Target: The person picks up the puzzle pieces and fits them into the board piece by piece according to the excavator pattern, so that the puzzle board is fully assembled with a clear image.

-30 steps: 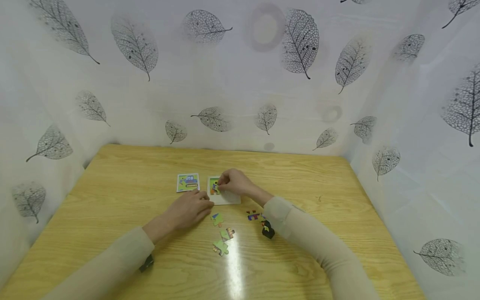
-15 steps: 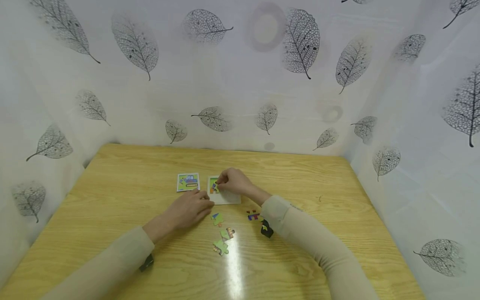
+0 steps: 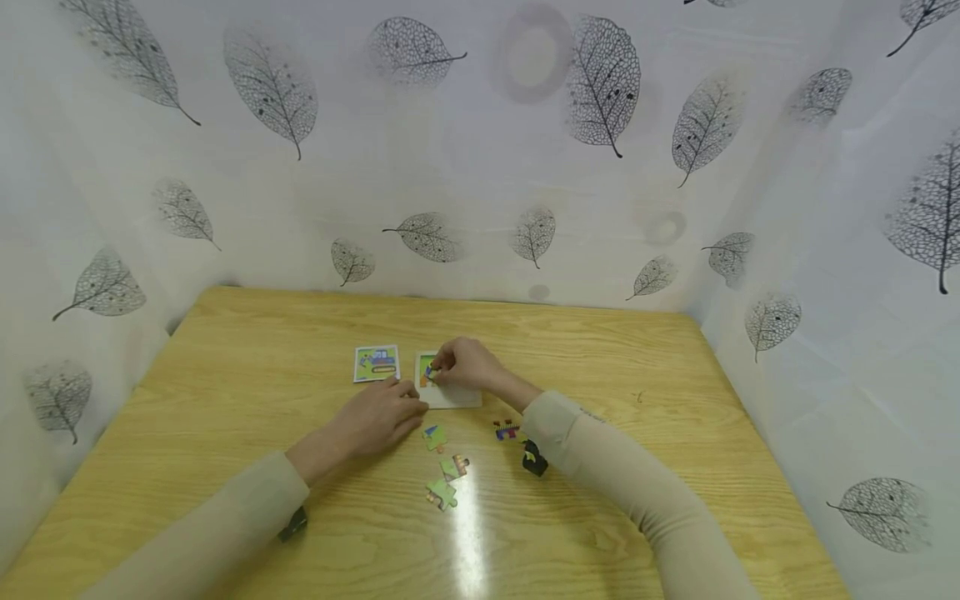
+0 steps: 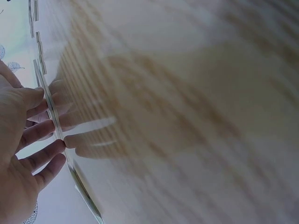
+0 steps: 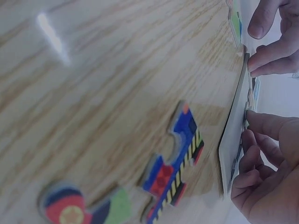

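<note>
In the head view, a white puzzle tray lies flat on the table with a green picture area at its upper left. My right hand reaches over it, thumb and fingertips pinching a small blue-and-yellow jigsaw piece at the picture area, mostly covered by the fingers. With fairly straight fingers, my left hand rests at the tray's lower left corner. In the right wrist view, the right hand's fingers bend close over the tray, whose edge the other hand touches. The left wrist view shows the left fingertips at the table edge-on.
Left of the tray lies a picture card with a blue excavator. Several green jigsaw pieces lie in front of it. A striped blue-and-red piece and a round-ended piece lie near the right forearm. A leaf-printed curtain surrounds the wooden table.
My right fingertips have shifted slightly left over the tray's picture area, still pinching the piece. The left hand keeps its place at the tray corner.
</note>
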`<state>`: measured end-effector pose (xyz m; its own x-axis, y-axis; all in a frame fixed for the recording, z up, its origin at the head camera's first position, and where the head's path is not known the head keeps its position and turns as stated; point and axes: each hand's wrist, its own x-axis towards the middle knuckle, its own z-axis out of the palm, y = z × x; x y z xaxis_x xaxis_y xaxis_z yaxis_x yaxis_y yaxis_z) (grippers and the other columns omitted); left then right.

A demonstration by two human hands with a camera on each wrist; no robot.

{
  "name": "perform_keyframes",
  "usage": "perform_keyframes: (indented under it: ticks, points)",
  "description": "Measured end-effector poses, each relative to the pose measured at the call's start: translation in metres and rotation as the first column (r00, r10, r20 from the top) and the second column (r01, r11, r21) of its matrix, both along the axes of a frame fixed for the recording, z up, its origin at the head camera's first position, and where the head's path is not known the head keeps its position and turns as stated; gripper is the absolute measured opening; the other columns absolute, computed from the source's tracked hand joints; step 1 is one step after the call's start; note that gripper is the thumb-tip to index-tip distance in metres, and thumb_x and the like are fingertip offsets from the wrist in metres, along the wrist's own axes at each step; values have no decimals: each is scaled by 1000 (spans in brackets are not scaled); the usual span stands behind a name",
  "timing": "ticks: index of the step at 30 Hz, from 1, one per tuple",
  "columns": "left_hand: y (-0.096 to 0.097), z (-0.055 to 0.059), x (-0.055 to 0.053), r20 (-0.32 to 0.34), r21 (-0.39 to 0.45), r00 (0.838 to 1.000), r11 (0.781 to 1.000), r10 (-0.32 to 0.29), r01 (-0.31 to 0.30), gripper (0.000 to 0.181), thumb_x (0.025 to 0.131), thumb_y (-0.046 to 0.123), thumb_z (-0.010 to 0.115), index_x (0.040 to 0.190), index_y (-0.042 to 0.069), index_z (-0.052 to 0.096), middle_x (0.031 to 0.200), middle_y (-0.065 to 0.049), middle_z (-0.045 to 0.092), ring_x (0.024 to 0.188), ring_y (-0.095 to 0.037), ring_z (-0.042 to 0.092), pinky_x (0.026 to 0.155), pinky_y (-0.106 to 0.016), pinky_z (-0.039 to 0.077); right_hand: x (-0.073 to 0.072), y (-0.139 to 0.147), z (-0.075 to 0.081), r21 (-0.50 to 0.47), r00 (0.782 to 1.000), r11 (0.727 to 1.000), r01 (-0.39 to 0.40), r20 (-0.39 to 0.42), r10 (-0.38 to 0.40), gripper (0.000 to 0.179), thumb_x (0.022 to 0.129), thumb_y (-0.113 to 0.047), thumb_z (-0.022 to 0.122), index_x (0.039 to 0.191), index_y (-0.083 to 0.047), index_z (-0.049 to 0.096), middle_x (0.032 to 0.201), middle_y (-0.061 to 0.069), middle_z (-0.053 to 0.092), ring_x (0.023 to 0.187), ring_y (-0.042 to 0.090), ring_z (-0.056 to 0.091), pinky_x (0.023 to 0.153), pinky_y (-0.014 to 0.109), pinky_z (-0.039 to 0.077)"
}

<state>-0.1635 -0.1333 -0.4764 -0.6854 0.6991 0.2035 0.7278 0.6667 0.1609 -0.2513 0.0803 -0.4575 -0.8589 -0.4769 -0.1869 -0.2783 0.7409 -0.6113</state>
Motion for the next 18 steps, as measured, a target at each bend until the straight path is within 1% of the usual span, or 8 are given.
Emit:
perform_keyframes:
  ticks: [6, 13, 18]
  points:
    - [-1, 0, -1, 8, 3, 1000, 1000, 0, 0, 22, 102, 23, 68, 117, 12, 78, 111, -5, 74, 103, -23, 68, 92, -43, 60, 1, -1, 2, 40, 999, 999, 4, -34, -3, 15, 94, -18, 79, 107, -10, 78, 100, 3, 77, 85, 11, 64, 76, 22, 53]
    - [0, 1, 0, 8, 19, 1000, 1000, -3, 2, 21, 101, 22, 69, 117, 11, 78, 111, -5, 74, 102, -23, 67, 91, -42, 60, 2, -1, 4, 35, 999, 999, -7, -41, 9, 12, 94, -17, 79, 105, -10, 79, 99, 4, 78, 85, 11, 65, 77, 22, 55]
    - [0, 1, 0, 5, 14, 1000, 1000, -4, 4, 21, 102, 22, 69, 117, 11, 79, 111, -5, 74, 101, -23, 67, 91, -42, 60, 3, -1, 2, 36, 999, 999, -7, -42, 8, 10, 94, -16, 78, 103, -11, 79, 98, 3, 78, 85, 10, 65, 77, 21, 55]
